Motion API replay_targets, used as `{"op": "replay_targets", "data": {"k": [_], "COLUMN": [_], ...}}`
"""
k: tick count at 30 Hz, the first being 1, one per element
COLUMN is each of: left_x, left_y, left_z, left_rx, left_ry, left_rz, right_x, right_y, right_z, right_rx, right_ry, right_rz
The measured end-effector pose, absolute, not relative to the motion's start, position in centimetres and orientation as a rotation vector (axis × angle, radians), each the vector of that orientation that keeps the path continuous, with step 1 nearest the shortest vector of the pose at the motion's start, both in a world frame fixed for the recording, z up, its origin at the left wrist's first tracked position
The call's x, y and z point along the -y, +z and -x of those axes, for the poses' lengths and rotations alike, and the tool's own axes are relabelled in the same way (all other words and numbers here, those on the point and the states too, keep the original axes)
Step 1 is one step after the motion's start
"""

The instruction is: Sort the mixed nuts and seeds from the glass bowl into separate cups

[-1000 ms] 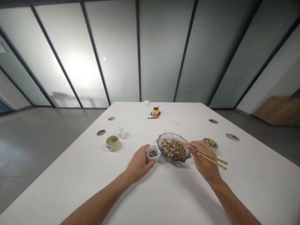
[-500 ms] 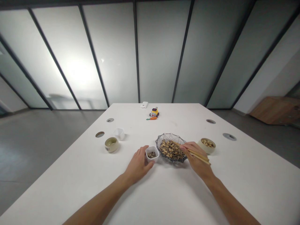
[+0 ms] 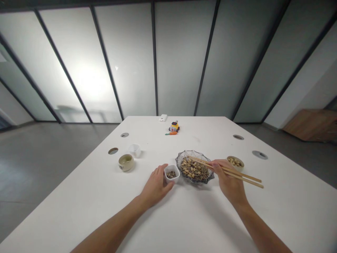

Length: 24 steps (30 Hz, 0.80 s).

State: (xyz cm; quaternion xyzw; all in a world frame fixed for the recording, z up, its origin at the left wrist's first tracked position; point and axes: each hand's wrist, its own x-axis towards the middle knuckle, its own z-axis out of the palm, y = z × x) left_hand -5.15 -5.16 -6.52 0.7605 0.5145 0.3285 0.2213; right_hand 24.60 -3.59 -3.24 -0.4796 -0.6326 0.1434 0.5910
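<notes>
My left hand grips a small white cup on the table, thumb in front and fingers behind. Dark striped seeds lie at the bottom of the cup. Close to its right stands a clear glass bowl with a mix of pale nuts and dark seeds. In my right hand is a pair of wooden chopsticks, their tips over the far side of the glass bowl's contents. Whether the tips pinch anything is too small to tell. Partly behind my right hand sits a ceramic bowl of pale nuts.
On the left stand a greenish ceramic bowl and a second white cup. Farther back are a yellow toy vehicle, a toy carrot and a white device. Round holes pierce the white table at both sides.
My right hand has shifted right and the chopsticks now lie flatter, with their rear ends reaching farther right. Their tips have moved slightly left and up. My left hand stays on the cup.
</notes>
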Motion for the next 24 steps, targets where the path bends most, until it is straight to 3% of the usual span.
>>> {"op": "replay_targets", "data": {"k": [3,5,15,24], "left_x": [5.2,5.2,5.3,5.2], "left_y": [-6.6,-6.6,-6.4,-6.3], "left_z": [5.1,5.1,5.3,5.2], "left_rx": [-1.424,-1.427,-1.401,-1.408], "left_ry": [0.908,0.917,0.921,0.917], "left_rz": [-2.107,-2.11,-2.102,-2.079], "right_x": [4.5,5.2,4.3,3.1], "right_y": [-2.9,-2.5,-1.3,-2.8], "right_z": [-23.3,-22.6,-25.6,-26.4], "right_rx": [1.402,1.47,1.626,1.66], "right_ry": [0.634,0.67,-0.001,-0.09], "right_rz": [0.992,0.999,1.192,1.226]}}
